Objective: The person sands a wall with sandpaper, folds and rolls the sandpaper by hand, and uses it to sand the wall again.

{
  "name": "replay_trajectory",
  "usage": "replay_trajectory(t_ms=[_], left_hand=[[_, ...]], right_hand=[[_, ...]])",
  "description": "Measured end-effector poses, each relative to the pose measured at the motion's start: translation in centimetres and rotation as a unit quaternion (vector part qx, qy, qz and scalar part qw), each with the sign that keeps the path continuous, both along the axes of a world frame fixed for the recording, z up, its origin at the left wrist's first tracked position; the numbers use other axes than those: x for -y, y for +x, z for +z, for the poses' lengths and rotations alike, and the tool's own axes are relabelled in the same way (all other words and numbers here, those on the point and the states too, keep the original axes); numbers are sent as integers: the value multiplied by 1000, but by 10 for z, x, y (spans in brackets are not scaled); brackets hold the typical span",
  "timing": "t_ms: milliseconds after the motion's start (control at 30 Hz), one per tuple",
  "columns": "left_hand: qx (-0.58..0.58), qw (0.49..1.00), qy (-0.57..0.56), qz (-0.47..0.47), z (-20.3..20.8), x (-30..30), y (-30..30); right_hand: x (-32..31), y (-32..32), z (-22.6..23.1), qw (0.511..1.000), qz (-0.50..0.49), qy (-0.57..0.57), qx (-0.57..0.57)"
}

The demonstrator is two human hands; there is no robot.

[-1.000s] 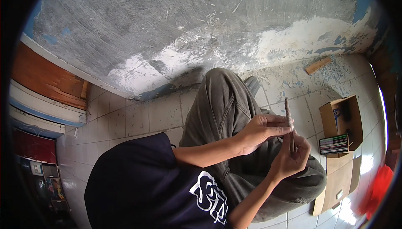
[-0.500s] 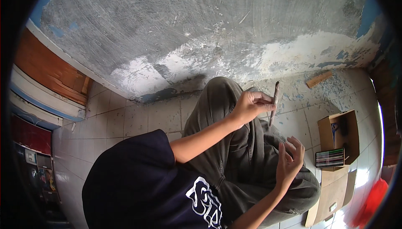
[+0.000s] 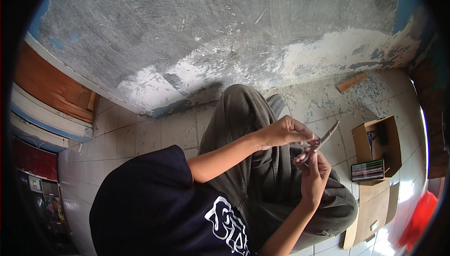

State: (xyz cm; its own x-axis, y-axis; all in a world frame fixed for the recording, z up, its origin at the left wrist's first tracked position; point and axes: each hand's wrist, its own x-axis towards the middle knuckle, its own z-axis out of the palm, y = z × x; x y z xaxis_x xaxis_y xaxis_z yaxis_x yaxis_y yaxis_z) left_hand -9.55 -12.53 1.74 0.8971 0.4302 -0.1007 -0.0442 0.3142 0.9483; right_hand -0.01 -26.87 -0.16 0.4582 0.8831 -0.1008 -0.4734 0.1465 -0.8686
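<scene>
- Slender stick (image 3: 331,133): held at the right hand's grip; its lower end is lost among the fingers, and its material is hard to make out.
- Long axis: slanted, with the free tapered end rising rightward from the grip (away from the torso).
- Right hand (image 3: 316,170): thumb and fingers closed on the stick from below; the forearm slopes up from the lower edge, which cuts it off.
- Left hand (image 3: 287,132): left of the grip, fingers curled, tips at the stick; whether they pinch it cannot be told.
- Grey trousers (image 3: 276,176): beneath the grip.
- Cardboard box (image 3: 361,140): right of the grip; its shadowed contents are unclear.
</scene>
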Motion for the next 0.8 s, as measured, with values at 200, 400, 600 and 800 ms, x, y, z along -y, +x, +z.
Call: replay_trajectory(t_ms=[200, 400, 600, 800], left_hand=[[-30, 999, -12, -2, 14, 7, 4], [-31, 984, 174, -20, 11, 2, 2], [-43, 983, 174, 52, 3, 11, 3], [-128, 732, 623, 243, 8, -61, 11]], right_hand=[[0, -1, -2, 998, 24, 39, -42], [0, 2, 5, 995, -5, -46, 86], [-6, 8, 0, 989, 1, -56, 137], [13, 23, -4, 919, -16, -194, 342]])
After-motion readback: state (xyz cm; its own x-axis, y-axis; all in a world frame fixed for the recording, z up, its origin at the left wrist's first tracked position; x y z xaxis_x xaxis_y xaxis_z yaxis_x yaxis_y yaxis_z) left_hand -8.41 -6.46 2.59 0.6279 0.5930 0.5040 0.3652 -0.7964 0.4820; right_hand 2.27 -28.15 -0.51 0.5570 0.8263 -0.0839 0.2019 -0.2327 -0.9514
